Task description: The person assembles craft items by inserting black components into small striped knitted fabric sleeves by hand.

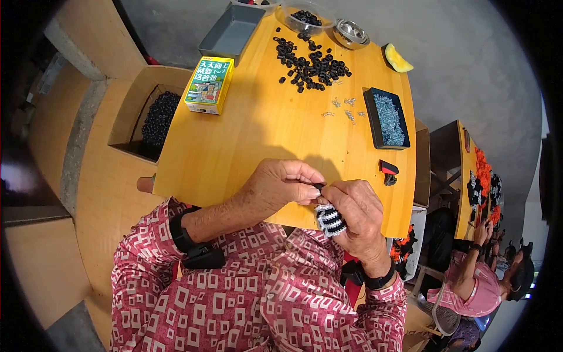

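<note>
Close to the table's near edge, my two hands meet at the fingertips. My left hand (284,183) pinches a small black piece (318,187), partly covered by the fingers. My right hand (358,214) is closed on a small black-and-white striped knitted piece (330,220), which hangs below the fingertips. The right thumb and finger also touch the black piece. Whether the two pieces are joined is hidden by the fingers.
Black ring-like pieces (316,66) lie scattered at the far side. A black tray of clear bits (390,120), a red-and-black clip-like tool (387,170), a yellow-green carton (209,85), a grey bin (231,30) and a melon-like slice (399,58) surround the table. Another person (475,276) sits right.
</note>
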`<action>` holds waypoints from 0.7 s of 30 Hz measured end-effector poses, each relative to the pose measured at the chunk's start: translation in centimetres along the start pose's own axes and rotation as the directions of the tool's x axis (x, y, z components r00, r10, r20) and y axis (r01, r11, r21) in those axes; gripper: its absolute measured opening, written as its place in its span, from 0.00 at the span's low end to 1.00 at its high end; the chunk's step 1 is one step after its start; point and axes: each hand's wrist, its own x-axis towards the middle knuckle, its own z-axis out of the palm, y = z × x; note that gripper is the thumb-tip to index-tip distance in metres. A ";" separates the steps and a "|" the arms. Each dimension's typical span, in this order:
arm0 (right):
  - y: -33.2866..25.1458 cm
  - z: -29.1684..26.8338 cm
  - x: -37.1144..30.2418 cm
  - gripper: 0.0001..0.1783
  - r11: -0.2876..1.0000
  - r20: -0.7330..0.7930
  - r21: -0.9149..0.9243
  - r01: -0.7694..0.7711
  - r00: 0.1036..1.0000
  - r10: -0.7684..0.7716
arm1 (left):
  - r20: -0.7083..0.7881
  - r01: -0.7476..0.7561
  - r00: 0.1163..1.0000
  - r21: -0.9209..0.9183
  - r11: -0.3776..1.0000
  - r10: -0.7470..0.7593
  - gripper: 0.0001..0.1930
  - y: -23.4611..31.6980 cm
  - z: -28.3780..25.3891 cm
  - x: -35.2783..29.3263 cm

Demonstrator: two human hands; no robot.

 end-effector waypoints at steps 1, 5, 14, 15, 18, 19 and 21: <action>0.1 0.1 0.1 0.17 1.000 0.010 -0.002 -0.004 1.000 0.004 | 0.000 -0.006 1.000 0.009 1.000 0.006 0.13 -0.2 -0.2 0.1; 0.2 0.6 0.3 0.17 0.990 -0.064 0.103 -0.093 0.993 0.100 | -0.007 -0.003 1.000 -0.022 1.000 0.003 0.12 -0.3 -0.6 0.7; 1.7 -1.6 0.6 0.17 0.982 -0.157 0.077 -0.170 0.971 0.180 | 0.028 0.003 1.000 -0.110 0.994 0.000 0.13 0.4 -0.6 0.4; 2.1 -1.9 1.0 0.17 0.984 -0.162 0.076 -0.162 0.972 0.172 | 0.025 0.007 1.000 -0.109 0.994 -0.004 0.13 0.6 -0.6 0.2; 3.8 -2.6 2.8 0.13 0.961 -0.158 0.102 -0.259 0.949 0.273 | 0.026 0.007 1.000 -0.110 0.994 -0.004 0.14 0.9 -1.0 -0.4; 4.6 -2.6 3.6 0.13 0.963 -0.161 0.101 -0.251 0.951 0.265 | 0.031 0.011 1.000 -0.115 0.993 -0.008 0.14 1.0 -1.2 -0.6; 6.4 -2.4 5.1 0.12 0.951 -0.155 0.117 -0.285 0.941 0.301 | 0.026 -0.005 1.000 -0.130 0.992 0.008 0.15 0.7 -1.8 -0.6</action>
